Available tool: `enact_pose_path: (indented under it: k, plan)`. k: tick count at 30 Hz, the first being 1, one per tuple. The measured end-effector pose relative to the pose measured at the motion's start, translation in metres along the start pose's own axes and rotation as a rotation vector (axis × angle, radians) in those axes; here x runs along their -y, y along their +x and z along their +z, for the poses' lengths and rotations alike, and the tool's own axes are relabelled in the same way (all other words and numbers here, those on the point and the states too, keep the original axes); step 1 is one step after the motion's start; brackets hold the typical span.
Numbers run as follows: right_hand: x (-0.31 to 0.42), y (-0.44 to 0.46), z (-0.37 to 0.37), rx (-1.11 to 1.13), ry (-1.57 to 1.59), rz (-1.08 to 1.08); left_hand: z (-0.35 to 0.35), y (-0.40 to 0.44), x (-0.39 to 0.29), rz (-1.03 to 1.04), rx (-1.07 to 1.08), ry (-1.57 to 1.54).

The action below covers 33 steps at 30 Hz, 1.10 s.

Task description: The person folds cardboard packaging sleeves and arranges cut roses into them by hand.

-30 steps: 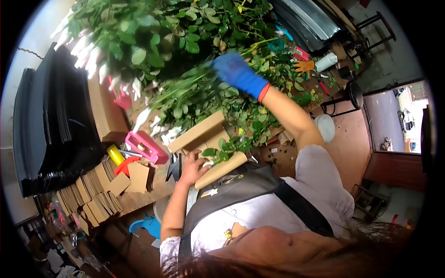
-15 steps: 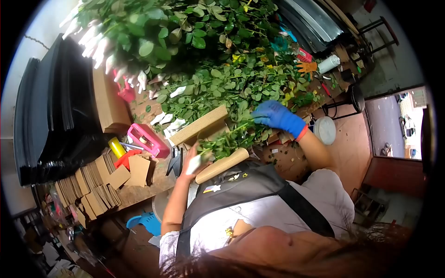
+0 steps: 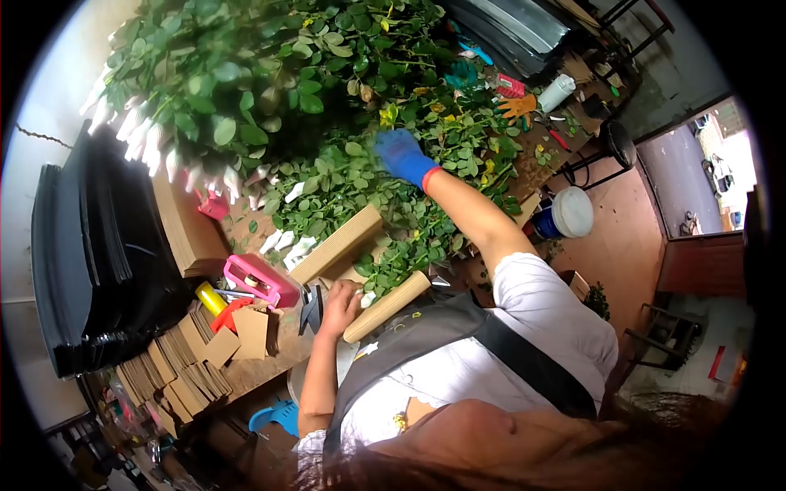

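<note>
Right hand out over the leaves, left hand at the trough

Head view: right hand (image 3: 401, 155), in a blue glove with a red cuff, reached well forward over the loose leafy stems (image 3: 352, 168) spread across the workbench (image 3: 536, 168). Its arm ran up and leftward from the shoulder, elbow slightly bent, back of the glove toward the camera. Fingers blurred against the foliage; could not tell how far they were open, or whether they had hold of a stem.

Left hand (image 3: 340, 305), bare, stood close to the body at the left end of the ribbed trough (image 3: 336, 245), forearm rising steeply, fingers bent beside a white-wrapped tip. Grip on it could not be made out. A leafy bunch (image 3: 401, 258) lay between the trough's two walls. Black scissors (image 3: 309, 309) lay just left of that hand, a pink tape dispenser (image 3: 260, 281) beyond them.
</note>
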State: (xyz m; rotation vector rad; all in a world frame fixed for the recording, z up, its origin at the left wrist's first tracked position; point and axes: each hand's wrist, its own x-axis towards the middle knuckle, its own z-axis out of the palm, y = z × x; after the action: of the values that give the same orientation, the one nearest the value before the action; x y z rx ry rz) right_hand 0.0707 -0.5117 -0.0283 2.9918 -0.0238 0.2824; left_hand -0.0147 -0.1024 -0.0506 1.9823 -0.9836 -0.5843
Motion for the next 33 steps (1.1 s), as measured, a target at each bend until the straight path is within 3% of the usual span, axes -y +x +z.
enact_pose_path:
  k: [3,4,6,8,11,12,14,15,16,17,18,20,21,23,25,28,30,31,33]
  plan:
    - [-0.008,0.029,-0.009,-0.078,0.246,0.185,0.003,0.000,0.019,0.068,0.012,0.020]
    - [-0.010,0.027,-0.032,-0.432,0.239,0.092,0.002,0.001,0.013,0.036,0.005,0.003]
    - [-0.007,0.012,-0.121,-0.725,0.256,-0.038,-0.003,0.004,-0.006,-0.042,-0.002,-0.042]
    - [0.002,-0.021,-0.168,-0.654,0.474,-0.124,-0.002,0.000,-0.002,-0.015,-0.019,-0.037]
    - [0.006,-0.069,-0.159,-0.071,0.780,-0.398,0.006,-0.001,0.020,0.025,-0.022,-0.057]
    - [0.010,-0.089,-0.142,0.091,0.807,-0.446,0.023,-0.009,0.037,-0.281,-0.010,-0.281]
    - [0.021,-0.128,-0.098,0.139,0.537,-0.341,0.016,-0.009,0.031,0.016,-0.134,-0.087]
    - [0.026,-0.134,-0.081,0.338,0.406,-0.280,0.007,-0.004,-0.004,-0.306,-0.128,-0.307]
    - [0.031,-0.136,-0.070,0.532,0.271,-0.221,0.016,-0.002,0.001,-0.185,-0.285,-0.379]
    - [0.034,-0.138,-0.060,0.720,0.134,-0.161,0.020,-0.003,0.005,-0.183,-0.304,-0.408]
    - [0.038,-0.136,-0.061,0.733,0.121,-0.209,0.020,-0.002,0.006,-0.182,-0.323,-0.436]
    - [0.043,-0.133,-0.065,0.755,0.095,-0.302,0.018,-0.004,0.025,-0.090,-0.201,-0.215]
    - [0.045,-0.104,-0.099,0.934,0.090,-0.227,0.018,-0.005,0.031,-0.042,-0.137,-0.106]
    - [0.042,-0.061,-0.108,0.609,0.240,-0.050,0.015,-0.004,0.018,-0.069,-0.178,-0.111]
    - [0.040,-0.025,-0.057,-0.106,0.350,-0.120,0.017,0.001,0.010,-0.071,-0.225,-0.156]
    - [0.057,0.030,-0.015,0.095,0.038,-0.128,0.020,0.002,0.016,-0.187,-0.228,-0.119]
    - [0.063,0.043,0.020,0.262,-0.106,-0.163,0.023,0.006,0.024,-0.092,-0.283,0.057]
    - [0.062,0.048,-0.004,0.338,-0.089,-0.153,0.024,0.005,0.024,-0.130,-0.284,0.047]
    - [0.048,0.054,-0.028,0.054,0.087,-0.022,0.027,0.006,0.023,-0.138,-0.318,0.090]
